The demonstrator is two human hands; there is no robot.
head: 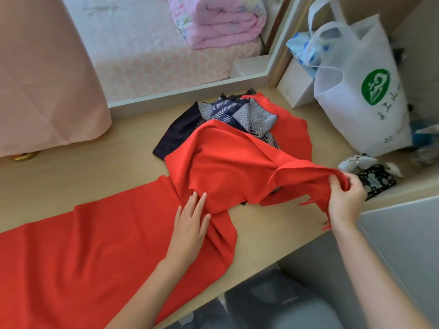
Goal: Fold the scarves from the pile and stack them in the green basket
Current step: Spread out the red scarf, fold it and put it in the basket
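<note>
The pale wooden tabletop carries a long red scarf. It lies flat toward the left, and its other part is bunched over a dark patterned scarf. At the right end stand a white bag and a white box, near a small black patterned case.

Left hand presses the red scarf flat; right hand pinches its end.
</note>
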